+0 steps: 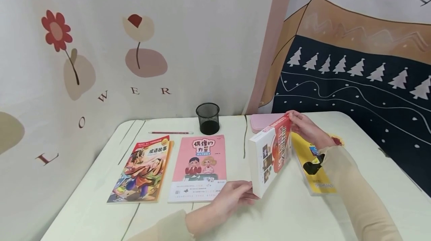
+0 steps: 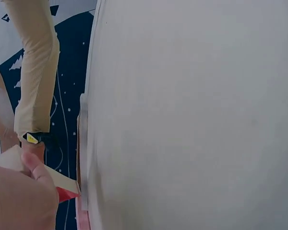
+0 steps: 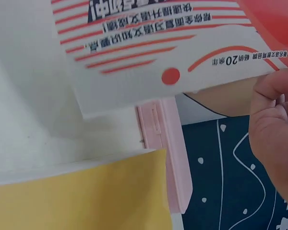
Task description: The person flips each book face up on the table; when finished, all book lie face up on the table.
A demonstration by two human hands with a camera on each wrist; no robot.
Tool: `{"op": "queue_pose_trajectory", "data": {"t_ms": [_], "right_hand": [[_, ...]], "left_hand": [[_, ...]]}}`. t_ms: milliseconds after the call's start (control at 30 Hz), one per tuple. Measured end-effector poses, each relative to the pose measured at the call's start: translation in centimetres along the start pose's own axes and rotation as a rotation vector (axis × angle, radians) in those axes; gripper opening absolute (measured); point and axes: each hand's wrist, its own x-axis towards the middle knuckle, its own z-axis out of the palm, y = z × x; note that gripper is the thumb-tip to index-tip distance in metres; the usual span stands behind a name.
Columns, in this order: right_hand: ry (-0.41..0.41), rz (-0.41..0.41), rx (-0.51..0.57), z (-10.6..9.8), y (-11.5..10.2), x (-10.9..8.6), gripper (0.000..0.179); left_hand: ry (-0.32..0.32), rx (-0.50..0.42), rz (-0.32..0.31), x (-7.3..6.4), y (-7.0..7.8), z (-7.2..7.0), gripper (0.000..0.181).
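Between my hands a thick red and white book [image 1: 274,155] is held up off the table, tilted, its pages' edge facing left. My left hand [image 1: 232,198] grips its lower near corner; in the left wrist view the thumb of that hand [image 2: 26,196] lies on the book's pale edge [image 2: 62,180]. At the upper far corner my right hand [image 1: 308,129] pinches the red end. The right wrist view shows the book's striped white cover [image 3: 134,91] close up, with the curled right hand [image 3: 278,129] at its edge.
A yellow book [image 1: 318,179] lies under the right forearm. Left of centre lie a pink book [image 1: 208,145] and a colourful storybook [image 1: 141,173]. Farther back are a pencil [image 1: 171,133], a black mesh pen holder [image 1: 207,119] and a pink case [image 1: 264,121], near the curtain.
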Motion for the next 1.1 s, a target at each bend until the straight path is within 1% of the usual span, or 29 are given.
{"op": "queue_pose_trajectory", "data": {"t_ms": [67, 100, 167, 400, 567, 700, 833, 967, 1100], "right_hand": [[0.001, 0.009, -0.013, -0.1, 0.1, 0.1, 0.029], [0.002, 0.013, -0.021, -0.1, 0.2, 0.1, 0.029], [0.011, 0.024, -0.034, -0.1, 0.2, 0.2, 0.031], [0.056, 0.049, -0.160, 0.2, 0.2, 0.7, 0.046], [0.068, 0.074, -0.228, 0.8, 0.1, 1.1, 0.052], [0.080, 0.089, -0.276, 1.3, 0.0, 1.4, 0.056], [0.092, 0.098, -0.334, 1.5, -0.1, 1.6, 0.066], [0.084, 0.093, -0.355, 1.4, -0.2, 1.7, 0.066], [0.061, 0.091, -0.329, 1.1, -0.3, 1.7, 0.061]], "left_hand": [[0.032, 0.019, 0.007, -0.1, -0.1, 0.0, 0.027], [0.039, 0.020, 0.010, -0.2, -0.1, 0.1, 0.026], [0.044, 0.013, 0.015, -0.3, 0.0, 0.1, 0.026], [0.054, -0.022, 0.053, -0.4, 0.0, 0.5, 0.023], [0.069, -0.036, 0.042, -0.4, -0.5, 0.7, 0.026], [0.117, -0.025, 0.025, -0.3, -0.7, 0.9, 0.029], [0.161, -0.022, 0.012, -0.3, -0.8, 1.0, 0.029], [0.187, -0.034, 0.030, -0.4, -0.8, 1.0, 0.029], [0.206, -0.048, 0.055, -0.3, -0.7, 0.9, 0.033]]}}
